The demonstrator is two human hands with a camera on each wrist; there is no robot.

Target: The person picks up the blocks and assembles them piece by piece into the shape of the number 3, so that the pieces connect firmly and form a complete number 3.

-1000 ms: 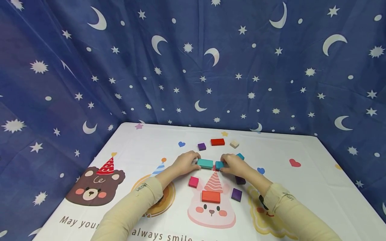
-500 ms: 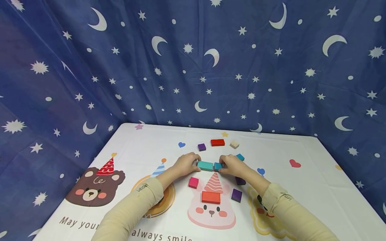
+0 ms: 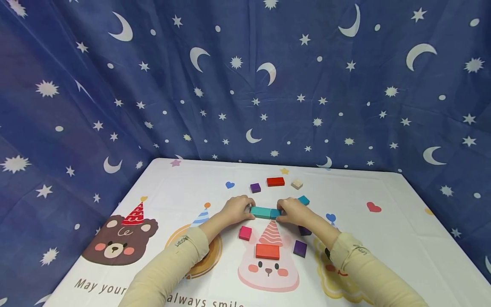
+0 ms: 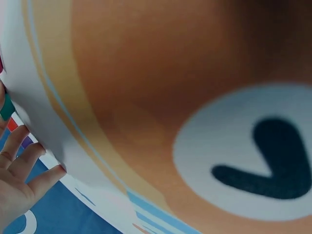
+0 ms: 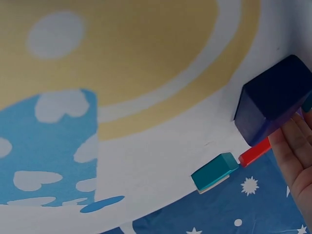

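Note:
A long turquoise block (image 3: 261,212) lies on the tablecloth in the head view, its left end gripped between the thumb and fingers of my left hand (image 3: 236,210). End to end with it, on the right, sits a small blue block (image 3: 275,214). My right hand (image 3: 293,211) pinches that blue block at its right side, hiding part of it. In the left wrist view, my left hand (image 4: 24,170) shows at the edge beside the turquoise block (image 4: 7,108). A dark purple block (image 5: 273,100) stands close to my right hand (image 5: 296,158) in the right wrist view.
Behind the hands lie a purple block (image 3: 255,188), a red block (image 3: 275,182), a cream block (image 3: 297,184) and a blue block (image 3: 304,200). Nearer are a pink block (image 3: 245,233), an orange-red block (image 3: 267,251) and another purple block (image 3: 300,248). A starry curtain (image 3: 215,85) borders the table.
My right hand has slid the small blue block left, closing the gap to the turquoise block. The left hand has kept its grip with little movement. The head view has shifted slightly.

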